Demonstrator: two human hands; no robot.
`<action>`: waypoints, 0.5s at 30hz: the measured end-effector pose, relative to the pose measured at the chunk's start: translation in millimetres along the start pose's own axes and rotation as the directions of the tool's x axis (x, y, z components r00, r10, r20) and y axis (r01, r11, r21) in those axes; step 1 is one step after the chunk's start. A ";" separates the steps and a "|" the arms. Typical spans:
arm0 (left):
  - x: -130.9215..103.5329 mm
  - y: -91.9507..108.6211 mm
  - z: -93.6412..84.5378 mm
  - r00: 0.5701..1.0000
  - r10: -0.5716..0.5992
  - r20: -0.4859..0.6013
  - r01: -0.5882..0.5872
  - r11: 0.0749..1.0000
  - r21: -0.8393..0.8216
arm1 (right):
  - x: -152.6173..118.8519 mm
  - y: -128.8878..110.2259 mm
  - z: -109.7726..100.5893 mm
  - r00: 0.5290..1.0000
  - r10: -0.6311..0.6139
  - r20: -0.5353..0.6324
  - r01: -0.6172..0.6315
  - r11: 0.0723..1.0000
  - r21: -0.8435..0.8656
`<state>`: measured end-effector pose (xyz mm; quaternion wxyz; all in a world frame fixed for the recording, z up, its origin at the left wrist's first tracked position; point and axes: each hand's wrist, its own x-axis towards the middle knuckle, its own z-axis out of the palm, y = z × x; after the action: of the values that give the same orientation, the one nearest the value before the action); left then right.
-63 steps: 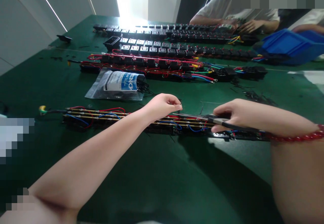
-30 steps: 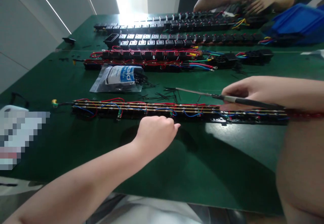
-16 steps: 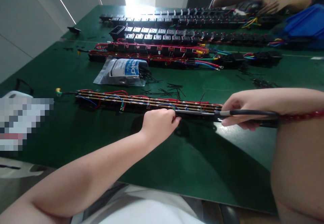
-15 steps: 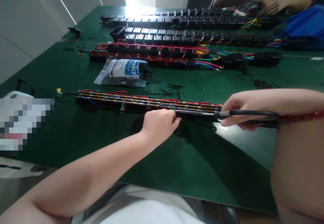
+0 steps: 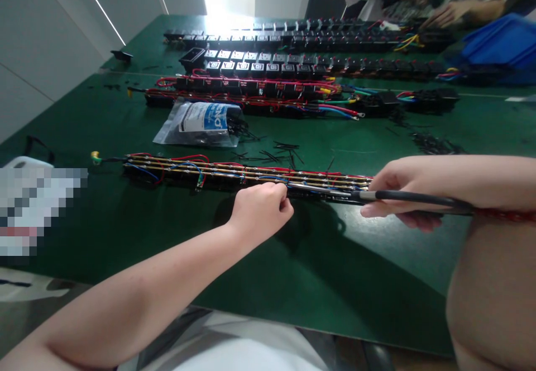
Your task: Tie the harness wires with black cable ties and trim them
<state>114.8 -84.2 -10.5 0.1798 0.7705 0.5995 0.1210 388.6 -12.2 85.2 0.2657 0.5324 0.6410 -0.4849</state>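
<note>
Socket strip (image 5: 218, 173) lies lengthwise near table (image 5: 293, 281) front edge. Left hand (image 5: 259, 210) curled tight, pinching wiring at strip's middle, likely steadying it. Right hand (image 5: 402, 192) clasps slim tool (image 5: 368, 195), tip at same spot.

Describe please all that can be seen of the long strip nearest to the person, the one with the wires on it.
The long strip lies flat on the green table, running left to right. Its body is black, with brass-coloured rails along the top and red and blue wires looping over them. A yellow-green tip sticks out at its left end. The left hand touches its near edge at the middle; the right hand covers its right end and holds a thin dark tool lying along it.
</note>
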 end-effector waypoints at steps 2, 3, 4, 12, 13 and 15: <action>-0.7 -0.1 -0.2 1.000 0.011 0.003 -0.011 1.000 -0.011 | 1.2 -1.3 0.2 1.000 0.006 0.007 -0.006 1.000 0.014; -1.2 -0.2 -0.2 1.000 0.018 0.005 -0.018 1.000 -0.017 | 1.9 -2.8 0.3 1.000 0.011 0.009 -0.012 1.000 0.024; -1.6 -0.4 -0.2 1.000 0.025 0.006 -0.024 0.999 -0.022 | 2.6 -4.7 0.5 1.000 0.017 0.009 -0.017 0.999 0.032; -4.8 -1.5 -0.4 0.998 0.055 0.017 -0.054 0.998 -0.033 | 15.0 -0.3 -2.4 0.998 -0.033 0.052 0.029 0.996 0.079; -5.2 -1.4 -0.6 0.998 0.057 0.017 -0.057 0.998 -0.032 | 17.0 1.6 -3.2 0.998 -0.040 0.058 0.035 0.996 0.079; -5.8 -1.7 -1.1 0.998 0.066 0.012 -0.066 0.997 -0.027 | 19.6 3.6 -4.2 0.998 -0.036 0.058 0.032 0.997 0.074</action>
<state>111.4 -89.2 -10.1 0.1899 0.7881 0.5709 0.1299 387.0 -0.2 68.8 0.2567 0.5163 0.6237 -0.5277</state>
